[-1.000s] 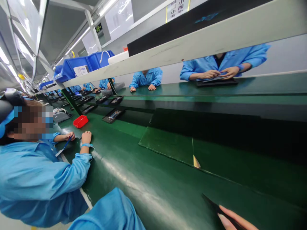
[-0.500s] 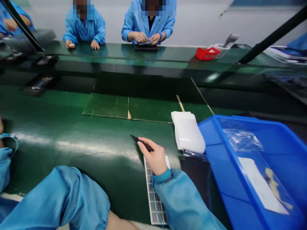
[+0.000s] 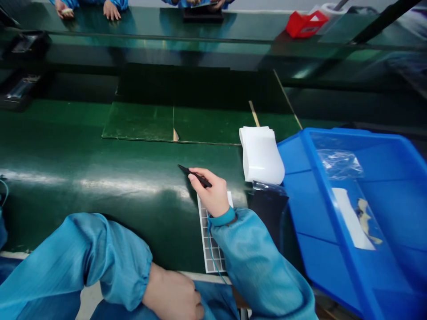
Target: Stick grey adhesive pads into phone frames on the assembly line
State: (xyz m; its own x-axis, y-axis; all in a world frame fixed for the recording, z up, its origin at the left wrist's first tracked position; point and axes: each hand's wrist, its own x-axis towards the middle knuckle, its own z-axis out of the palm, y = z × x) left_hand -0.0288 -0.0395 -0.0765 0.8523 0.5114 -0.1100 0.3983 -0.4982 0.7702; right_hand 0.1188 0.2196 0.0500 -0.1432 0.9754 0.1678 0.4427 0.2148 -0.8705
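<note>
Black pointed tweezers (image 3: 196, 177) are pinched between the thumb and fingers of my right hand (image 3: 215, 193). Their tip points up and left, over the green table. Under my right hand and wrist lies a white sheet with a grid of grey labels (image 3: 211, 249), partly covered by my sleeve. My left hand (image 3: 175, 293) is at the table's front edge above my lap, back upward, with its fingers curled in. Nothing shows in it, though the palm is hidden.
Right of my hand are a stack of white sheets (image 3: 262, 155), a dark plastic bag (image 3: 268, 209) and a blue bin (image 3: 307, 186) holding clear bags. A green board (image 3: 213, 124) lies ahead. Co-workers' hands (image 3: 111, 10) and a red box (image 3: 305, 24) are across the table. Black trays (image 3: 20, 91) sit far left.
My view has tipped downward, so the whole scene sits higher and more of my left hand shows. The tweezers stay in my right hand, which keeps nearly the same place over the label sheet.
</note>
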